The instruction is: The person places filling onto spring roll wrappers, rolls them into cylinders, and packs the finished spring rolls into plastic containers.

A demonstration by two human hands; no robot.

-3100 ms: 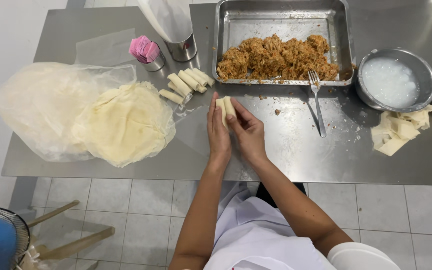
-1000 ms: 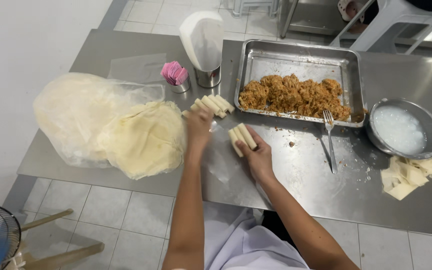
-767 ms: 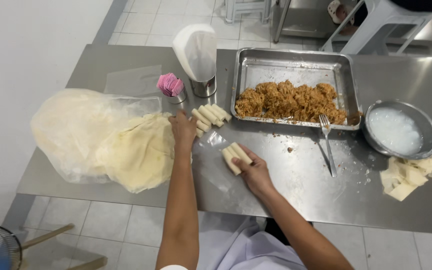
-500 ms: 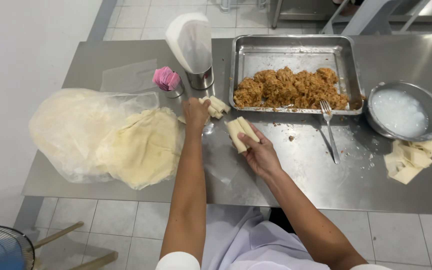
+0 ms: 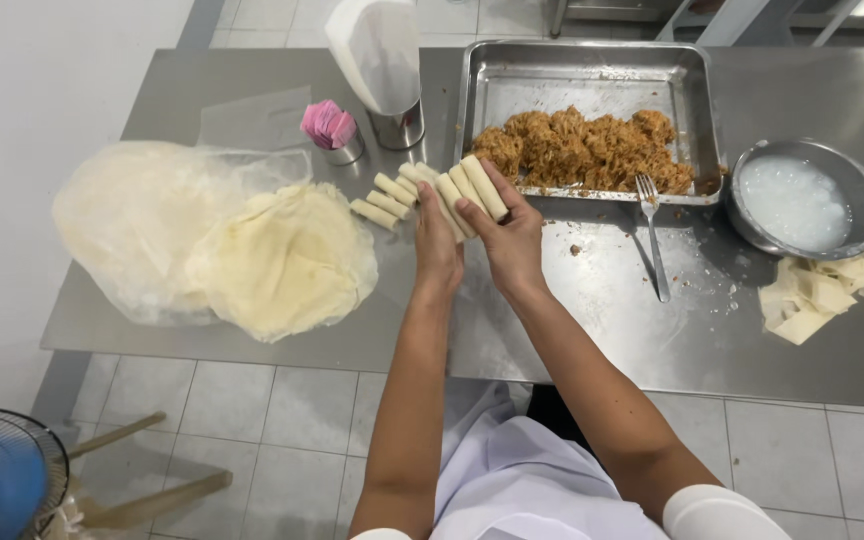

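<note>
Both hands meet just in front of the steel tray (image 5: 592, 70), near its left corner. The right hand (image 5: 510, 240) grips a few pale rolled spring rolls (image 5: 472, 188) between thumb and fingers; the left hand (image 5: 437, 245) presses its fingers against their left side. More finished rolls (image 5: 384, 200) lie in a row left of the tray's corner. The tray holds shredded brown filling (image 5: 582, 150). Round wrappers (image 5: 287, 260) lie farther left, on a clear bag.
</note>
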